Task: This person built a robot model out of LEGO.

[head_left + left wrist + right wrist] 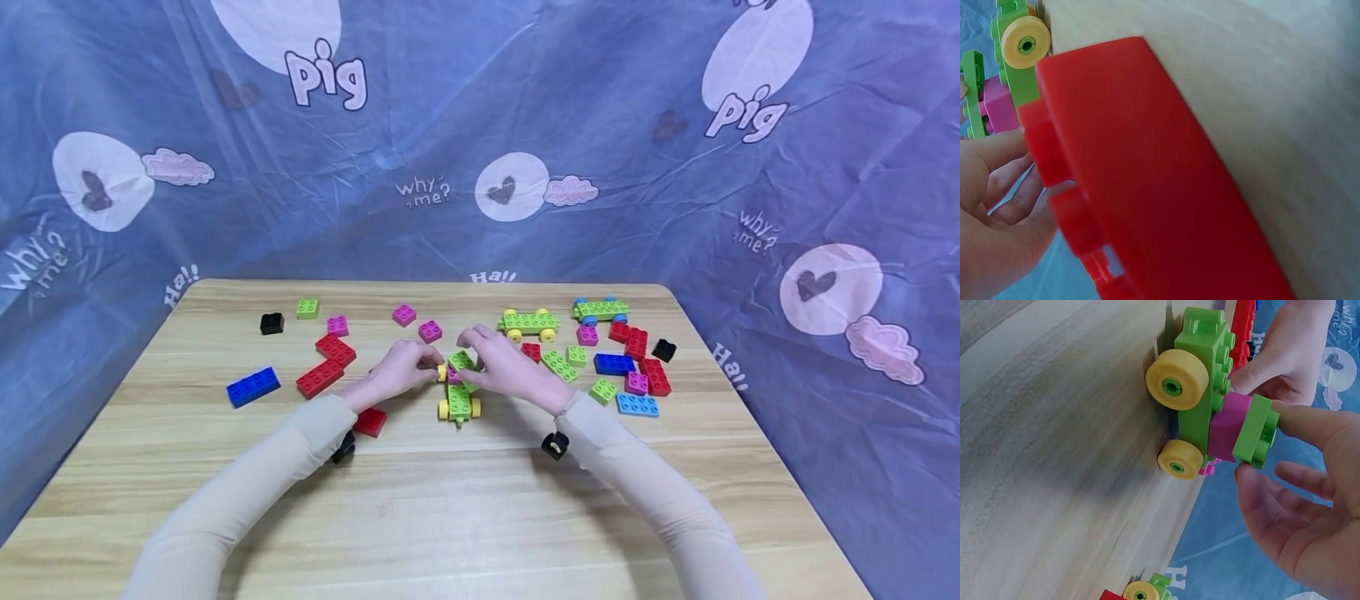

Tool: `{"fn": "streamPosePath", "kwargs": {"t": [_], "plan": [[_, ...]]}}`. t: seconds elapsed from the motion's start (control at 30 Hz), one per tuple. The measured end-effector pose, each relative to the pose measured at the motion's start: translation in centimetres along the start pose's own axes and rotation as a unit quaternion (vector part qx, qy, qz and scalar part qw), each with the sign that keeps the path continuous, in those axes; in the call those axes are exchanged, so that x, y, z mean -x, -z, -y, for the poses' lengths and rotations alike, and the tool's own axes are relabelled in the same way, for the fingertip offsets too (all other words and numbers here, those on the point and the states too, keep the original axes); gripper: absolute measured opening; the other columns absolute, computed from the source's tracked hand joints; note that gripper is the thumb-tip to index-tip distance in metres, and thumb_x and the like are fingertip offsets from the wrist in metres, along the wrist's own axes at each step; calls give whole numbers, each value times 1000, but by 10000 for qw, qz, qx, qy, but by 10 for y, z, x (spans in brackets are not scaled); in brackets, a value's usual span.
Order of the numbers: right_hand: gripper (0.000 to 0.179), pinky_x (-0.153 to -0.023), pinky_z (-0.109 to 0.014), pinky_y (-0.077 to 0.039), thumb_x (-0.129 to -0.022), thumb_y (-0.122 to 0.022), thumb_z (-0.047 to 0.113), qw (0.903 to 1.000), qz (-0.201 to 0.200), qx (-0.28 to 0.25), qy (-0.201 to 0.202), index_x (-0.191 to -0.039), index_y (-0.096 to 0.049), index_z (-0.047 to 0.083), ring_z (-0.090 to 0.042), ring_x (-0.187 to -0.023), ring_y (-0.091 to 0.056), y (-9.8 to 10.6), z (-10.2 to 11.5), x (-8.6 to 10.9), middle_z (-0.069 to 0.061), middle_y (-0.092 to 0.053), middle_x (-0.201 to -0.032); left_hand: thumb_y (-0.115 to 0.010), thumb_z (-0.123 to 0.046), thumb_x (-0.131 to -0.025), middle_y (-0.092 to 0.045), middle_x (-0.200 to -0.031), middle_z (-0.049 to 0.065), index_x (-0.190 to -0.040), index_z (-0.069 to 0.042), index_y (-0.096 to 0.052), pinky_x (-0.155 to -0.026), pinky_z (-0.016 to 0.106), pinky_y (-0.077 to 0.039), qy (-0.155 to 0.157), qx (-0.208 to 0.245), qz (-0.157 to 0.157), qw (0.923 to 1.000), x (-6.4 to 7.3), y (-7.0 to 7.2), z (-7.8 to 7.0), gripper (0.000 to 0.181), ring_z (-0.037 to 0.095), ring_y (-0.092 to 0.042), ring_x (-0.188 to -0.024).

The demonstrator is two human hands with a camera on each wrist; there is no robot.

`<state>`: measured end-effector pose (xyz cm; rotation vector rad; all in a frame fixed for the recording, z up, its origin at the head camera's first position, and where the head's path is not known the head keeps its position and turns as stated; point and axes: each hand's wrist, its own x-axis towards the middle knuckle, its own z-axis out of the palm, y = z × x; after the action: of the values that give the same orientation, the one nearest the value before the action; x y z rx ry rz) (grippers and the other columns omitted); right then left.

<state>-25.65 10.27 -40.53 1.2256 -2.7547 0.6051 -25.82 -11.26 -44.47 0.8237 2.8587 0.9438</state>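
Observation:
In the middle of the table stands a green toy car base (459, 404) with yellow wheels. A magenta brick (1227, 428) sits on its studs, and on top of that is a green brick (1254, 432). My right hand (504, 367) pinches this green brick between thumb and finger, seen best in the right wrist view. From the other side, my left hand (401, 368) holds the far end of the car base by a yellow wheel (442, 372). Its fingertips are partly hidden in the left wrist view by a red brick (1141, 169) close to the camera.
Two more wheeled bases, one with yellow wheels (529, 323) and one with blue (602, 311), stand at the back right. Several loose bricks lie around them. On the left are red bricks (320, 378), a long blue brick (253, 387) and a black brick (272, 323).

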Motion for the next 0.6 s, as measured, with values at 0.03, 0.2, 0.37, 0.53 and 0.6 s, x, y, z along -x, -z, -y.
{"fn": "streamPosePath", "kwargs": {"t": [0.03,0.2,0.37,0.53,0.6], "plan": [[37,-80,-30,-57,-87,-76,22,10000,-10,-19,19,-113,-61,0,-25,-87,-65,-1,0,0,-14,-66,-108,-73,-6,-86,-76,-102,14,-106,1,-73,-88,40,-58,13,0,2,10000,0,0,0,21,27,-71,-95],[25,-66,-21,-48,-85,-78,23,9997,-103,74,219,-95,-63,6,-18,-74,-59,-4,-1,-2,-7,-66,-94,-73,-6,-86,-75,-107,16,-109,1,-72,-90,41,-58,108,21,2,9999,1,-1,0,24,29,-71,-99],[24,-61,-15,-43,-84,-79,24,9996,-145,66,249,-91,-66,6,-12,-66,-54,-3,0,-2,-6,-69,-89,-73,-10,-87,-73,-113,17,-114,1,-70,-94,42,-57,178,-17,44,9998,4,-1,-1,29,31,-70,-105],[24,-59,-13,-45,-83,-80,23,9998,-47,-80,149,-92,-68,4,-10,-65,-55,1,4,-2,-8,-72,-89,-74,-14,-87,-72,-116,17,-117,1,-70,-98,43,-56,33,-126,147,9998,9,-1,-3,34,32,-68,-110],[24,-59,-13,-47,-83,-79,23,9999,54,-146,40,-93,-70,4,-10,-66,-58,3,6,-2,-8,-73,-89,-75,-16,-87,-73,-115,17,-117,1,-70,-98,43,-56,-35,-160,147,9998,11,-1,-2,34,31,-68,-110]]}}
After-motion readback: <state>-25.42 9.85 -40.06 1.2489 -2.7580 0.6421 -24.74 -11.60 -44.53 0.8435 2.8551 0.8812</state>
